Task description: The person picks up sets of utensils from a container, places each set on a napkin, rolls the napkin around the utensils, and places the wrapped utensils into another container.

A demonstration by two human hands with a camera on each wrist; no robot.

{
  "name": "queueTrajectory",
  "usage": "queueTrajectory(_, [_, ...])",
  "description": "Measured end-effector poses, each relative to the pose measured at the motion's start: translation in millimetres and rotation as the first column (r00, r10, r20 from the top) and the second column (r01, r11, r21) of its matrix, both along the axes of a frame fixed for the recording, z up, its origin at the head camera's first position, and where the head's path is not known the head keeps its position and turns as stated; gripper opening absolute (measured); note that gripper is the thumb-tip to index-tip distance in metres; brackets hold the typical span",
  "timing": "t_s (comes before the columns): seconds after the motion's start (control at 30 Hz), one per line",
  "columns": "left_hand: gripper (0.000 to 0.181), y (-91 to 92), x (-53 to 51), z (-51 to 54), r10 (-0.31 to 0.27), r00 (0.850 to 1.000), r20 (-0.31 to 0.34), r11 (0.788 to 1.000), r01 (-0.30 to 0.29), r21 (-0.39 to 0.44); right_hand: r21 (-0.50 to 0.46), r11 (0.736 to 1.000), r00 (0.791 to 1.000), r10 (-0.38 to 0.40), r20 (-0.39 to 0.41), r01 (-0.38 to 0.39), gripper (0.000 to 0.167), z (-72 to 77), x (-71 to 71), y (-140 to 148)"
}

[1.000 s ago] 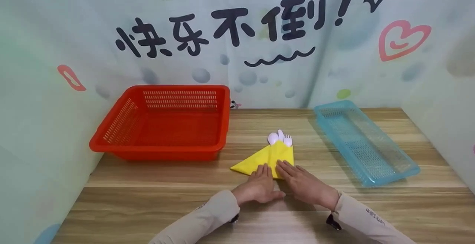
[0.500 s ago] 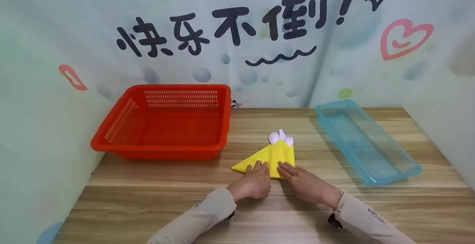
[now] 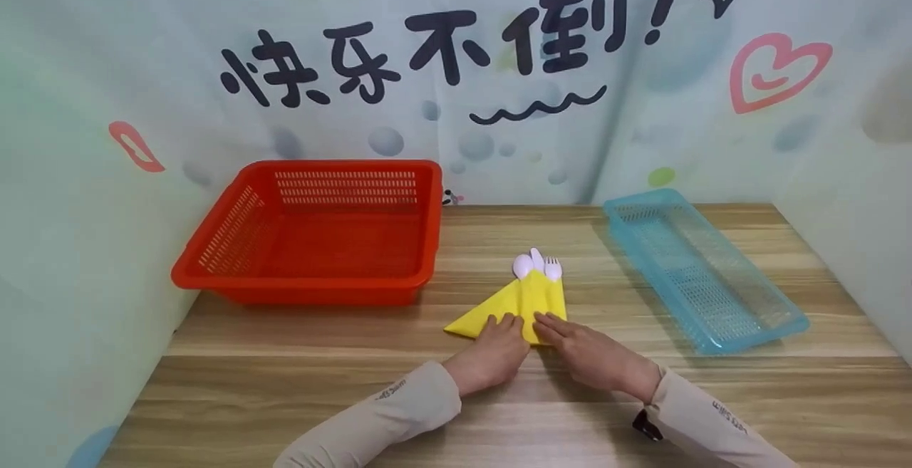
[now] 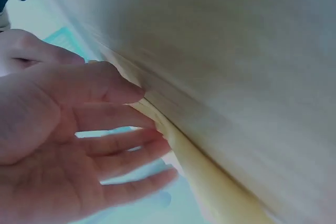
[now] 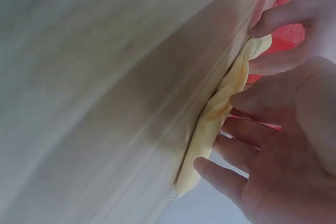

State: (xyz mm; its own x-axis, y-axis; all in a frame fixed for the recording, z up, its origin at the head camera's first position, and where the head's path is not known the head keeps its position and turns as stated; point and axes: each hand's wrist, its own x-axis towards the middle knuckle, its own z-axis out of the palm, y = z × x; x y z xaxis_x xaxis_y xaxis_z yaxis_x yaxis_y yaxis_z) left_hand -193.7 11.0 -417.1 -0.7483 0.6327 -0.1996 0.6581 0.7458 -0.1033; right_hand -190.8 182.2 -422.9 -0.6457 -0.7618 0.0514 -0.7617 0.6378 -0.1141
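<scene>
A yellow folded napkin [image 3: 488, 309] lies on the table, its point to the left. From its top pocket stick out a pale lilac spoon [image 3: 522, 266], knife [image 3: 536, 258] and fork [image 3: 553, 268]. My left hand [image 3: 495, 354] is at the napkin's near edge, fingers bent over it; in the right wrist view thumb and finger lie on either side of the edge. My right hand [image 3: 591, 355] rests its extended fingers on the napkin's lower right part. In the right wrist view its fingertips touch the napkin's edge [image 5: 202, 142]. The cutlery handles are hidden inside the napkin.
A red plastic basket [image 3: 313, 285] stands at the left back of the wooden table [image 3: 299, 343]. At the right lies a shallow blue mesh basket [image 3: 769, 343], set at a slant. A printed curtain [image 3: 499, 169] hangs behind the table.
My left thumb has drawn in from beside the hand and out of sight, and the left fingers have bent at the napkin's edge. The right hand has barely moved.
</scene>
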Motion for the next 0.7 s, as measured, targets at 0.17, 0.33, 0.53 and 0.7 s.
queueTrajectory(0.17, [0.022,-1.3,-5.3,-5.9,-0.115,0.974,-0.195,0.993,0.107,-0.052,-0.002,1.0,1.0,-0.013,0.016,0.013,0.048,0.9,0.5,-0.2])
queueTrajectory(0.33, [0.027,-1.8,-10.2,-8.7,-0.145,0.957,-0.252,0.989,0.13,-0.074,-0.015,1.0,1.0,-0.023,0.019,0.024,0.044,1.3,0.9,-0.6])
queueTrajectory(0.53, [0.027,-3.4,-13.8,-8.8,-0.195,0.923,-0.333,0.978,0.158,-0.135,-0.021,0.999,0.999,-0.026,0.035,0.026,0.042,3.4,0.5,-1.6])
queueTrajectory(0.7, [0.025,-5.3,-16.8,-9.9,-0.202,0.921,-0.334,0.978,0.173,-0.115,-0.033,0.999,0.998,-0.031,0.055,0.033,0.041,2.5,0.4,-2.3])
